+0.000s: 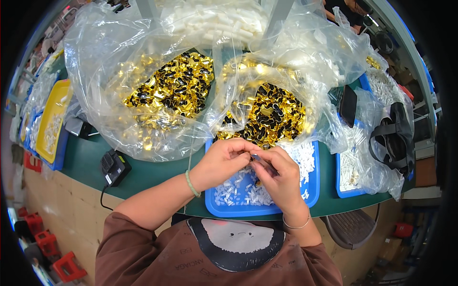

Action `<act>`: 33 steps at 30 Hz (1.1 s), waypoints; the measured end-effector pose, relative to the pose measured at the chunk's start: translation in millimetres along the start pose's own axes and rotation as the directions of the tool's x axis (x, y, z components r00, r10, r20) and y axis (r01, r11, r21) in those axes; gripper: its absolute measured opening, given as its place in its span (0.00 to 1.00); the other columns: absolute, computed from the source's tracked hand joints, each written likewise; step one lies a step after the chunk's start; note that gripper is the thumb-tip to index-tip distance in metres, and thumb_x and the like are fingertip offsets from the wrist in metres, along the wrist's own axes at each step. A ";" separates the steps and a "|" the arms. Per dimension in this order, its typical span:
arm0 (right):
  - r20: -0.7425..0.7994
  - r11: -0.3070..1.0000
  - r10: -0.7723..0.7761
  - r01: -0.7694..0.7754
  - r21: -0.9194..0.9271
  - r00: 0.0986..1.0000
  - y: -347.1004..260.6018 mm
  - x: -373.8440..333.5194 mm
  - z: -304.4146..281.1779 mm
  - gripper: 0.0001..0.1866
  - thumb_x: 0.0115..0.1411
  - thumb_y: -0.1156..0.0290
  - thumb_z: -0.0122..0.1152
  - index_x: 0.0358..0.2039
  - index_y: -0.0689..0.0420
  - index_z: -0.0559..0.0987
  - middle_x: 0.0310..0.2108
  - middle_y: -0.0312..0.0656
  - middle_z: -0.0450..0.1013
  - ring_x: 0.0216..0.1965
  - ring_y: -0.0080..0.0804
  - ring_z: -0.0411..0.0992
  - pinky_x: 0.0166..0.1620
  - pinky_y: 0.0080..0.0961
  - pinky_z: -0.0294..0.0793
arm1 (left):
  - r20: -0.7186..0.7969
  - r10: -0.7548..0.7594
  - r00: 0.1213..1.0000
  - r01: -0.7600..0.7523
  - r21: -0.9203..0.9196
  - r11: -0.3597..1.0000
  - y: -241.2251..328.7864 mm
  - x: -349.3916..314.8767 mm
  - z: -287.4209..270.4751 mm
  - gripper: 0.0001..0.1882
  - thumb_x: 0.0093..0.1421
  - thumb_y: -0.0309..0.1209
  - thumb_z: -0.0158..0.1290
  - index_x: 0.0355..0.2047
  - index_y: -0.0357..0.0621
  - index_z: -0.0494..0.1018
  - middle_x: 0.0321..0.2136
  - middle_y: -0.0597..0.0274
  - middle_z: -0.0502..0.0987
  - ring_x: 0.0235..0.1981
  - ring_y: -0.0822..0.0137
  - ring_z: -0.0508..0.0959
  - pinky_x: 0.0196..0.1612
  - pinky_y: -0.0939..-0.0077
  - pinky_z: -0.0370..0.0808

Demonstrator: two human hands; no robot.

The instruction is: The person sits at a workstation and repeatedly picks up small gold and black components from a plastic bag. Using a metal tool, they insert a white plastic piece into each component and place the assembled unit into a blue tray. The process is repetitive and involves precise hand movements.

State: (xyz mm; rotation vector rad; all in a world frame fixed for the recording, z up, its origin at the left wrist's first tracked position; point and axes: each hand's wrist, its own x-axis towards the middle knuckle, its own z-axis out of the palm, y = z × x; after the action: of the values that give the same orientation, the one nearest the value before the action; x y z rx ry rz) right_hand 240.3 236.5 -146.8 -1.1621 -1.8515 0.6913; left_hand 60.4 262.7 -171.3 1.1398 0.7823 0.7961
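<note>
Head | right hand (281,174): fingers pinched a small dark piece (262,162) over the blue tray (248,211), likely so drops stayed contained | left hand (224,159): fingers bunched at the piece, grip unclear | gold-and-black parts (276,112) lay in an open clear bag (312,71) just beyond, probably for short reach

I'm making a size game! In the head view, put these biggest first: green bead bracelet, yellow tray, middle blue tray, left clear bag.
1. Left clear bag
2. Middle blue tray, partly covered
3. Yellow tray, but farther away
4. Green bead bracelet
</note>
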 end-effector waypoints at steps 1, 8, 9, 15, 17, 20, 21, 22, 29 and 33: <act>-0.018 1.000 -0.006 0.006 0.004 1.000 0.2 0.0 0.5 0.15 0.50 0.83 0.67 0.40 0.58 0.80 0.27 0.37 0.70 0.20 0.21 0.66 0.24 0.17 0.66 | 0.009 -0.010 1.000 0.011 -0.037 0.999 2.3 0.4 0.3 0.12 0.63 0.21 0.46 0.45 0.35 0.74 0.40 0.65 0.78 0.38 0.79 0.76 0.40 0.83 0.73; 0.016 0.999 -0.004 0.004 0.035 1.000 -4.1 -0.6 2.0 0.15 0.50 0.82 0.67 0.40 0.58 0.80 0.26 0.37 0.71 0.19 0.20 0.64 0.22 0.17 0.64 | 0.003 0.062 0.998 -0.062 0.012 0.998 -6.0 -1.2 2.1 0.13 0.64 0.22 0.45 0.47 0.34 0.73 0.41 0.62 0.79 0.41 0.77 0.76 0.45 0.82 0.74; 0.001 1.000 0.005 -0.005 0.018 1.000 -1.3 -1.8 1.9 0.15 0.50 0.82 0.67 0.40 0.58 0.80 0.26 0.37 0.71 0.19 0.20 0.64 0.22 0.17 0.64 | 0.012 0.052 0.999 -0.052 -0.007 0.999 -7.0 -0.6 2.4 0.13 0.65 0.23 0.45 0.48 0.34 0.73 0.41 0.62 0.79 0.41 0.77 0.76 0.45 0.82 0.74; -0.081 0.992 0.123 -0.123 0.002 0.989 -3.2 -0.2 -1.1 0.14 0.52 0.80 0.67 0.41 0.58 0.81 0.27 0.36 0.72 0.19 0.18 0.63 0.22 0.17 0.63 | 0.080 -0.038 0.996 0.052 -0.180 0.982 3.3 -0.4 0.0 0.17 0.66 0.24 0.45 0.55 0.37 0.71 0.43 0.64 0.78 0.43 0.78 0.75 0.48 0.81 0.72; -0.077 0.991 0.133 -0.133 0.010 0.988 -3.4 -0.7 -1.5 0.14 0.52 0.80 0.67 0.41 0.58 0.80 0.27 0.36 0.72 0.19 0.18 0.63 0.22 0.17 0.63 | 0.076 -0.039 0.996 0.053 -0.192 0.980 0.5 0.0 0.7 0.18 0.66 0.24 0.45 0.55 0.37 0.71 0.43 0.64 0.78 0.43 0.79 0.75 0.47 0.82 0.72; -0.060 0.992 0.126 -0.125 0.015 0.990 -2.3 -0.9 -0.8 0.14 0.51 0.80 0.67 0.40 0.58 0.80 0.28 0.37 0.72 0.19 0.19 0.64 0.22 0.17 0.63 | 0.068 -0.069 0.995 0.079 -0.162 0.984 3.8 -0.1 -0.4 0.18 0.65 0.23 0.44 0.54 0.36 0.71 0.43 0.63 0.78 0.42 0.78 0.75 0.47 0.82 0.73; -0.054 0.995 0.101 -0.100 0.010 0.993 -1.8 -0.1 -0.6 0.14 0.51 0.80 0.67 0.40 0.58 0.80 0.28 0.37 0.72 0.19 0.19 0.64 0.22 0.17 0.63 | 0.069 -0.067 0.995 0.078 -0.176 0.981 3.8 0.0 -0.3 0.18 0.65 0.23 0.43 0.54 0.35 0.71 0.43 0.63 0.78 0.42 0.77 0.76 0.47 0.81 0.73; -0.048 0.997 0.075 -0.075 0.005 0.996 -1.8 0.2 -0.2 0.13 0.51 0.80 0.67 0.39 0.58 0.80 0.28 0.37 0.72 0.19 0.19 0.64 0.22 0.17 0.63 | 0.068 -0.064 0.996 0.076 -0.191 0.979 3.7 0.0 0.1 0.18 0.65 0.23 0.43 0.54 0.35 0.71 0.43 0.62 0.78 0.42 0.77 0.76 0.47 0.81 0.73; -0.033 0.999 -0.039 0.039 -0.002 0.999 2.5 -1.5 4.0 0.14 0.50 0.81 0.68 0.39 0.59 0.79 0.28 0.37 0.72 0.18 0.19 0.64 0.22 0.17 0.64 | 0.034 -0.036 0.999 0.042 -0.182 0.982 -1.4 -1.2 2.3 0.19 0.64 0.22 0.40 0.53 0.33 0.71 0.43 0.59 0.79 0.46 0.73 0.77 0.47 0.80 0.73; -0.054 0.999 0.034 -0.035 -0.005 0.998 -0.1 -1.8 3.1 0.14 0.50 0.80 0.68 0.39 0.59 0.79 0.28 0.37 0.72 0.18 0.18 0.63 0.21 0.16 0.63 | 0.041 -0.014 0.999 0.021 -0.169 0.985 5.2 -1.9 3.6 0.18 0.65 0.23 0.42 0.53 0.33 0.71 0.44 0.59 0.79 0.44 0.74 0.77 0.47 0.80 0.73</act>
State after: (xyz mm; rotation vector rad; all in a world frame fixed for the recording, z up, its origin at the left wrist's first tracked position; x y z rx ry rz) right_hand 238.1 234.7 -148.9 -1.2075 -1.7930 0.6682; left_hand 61.8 260.5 -165.3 0.9926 0.6771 0.8071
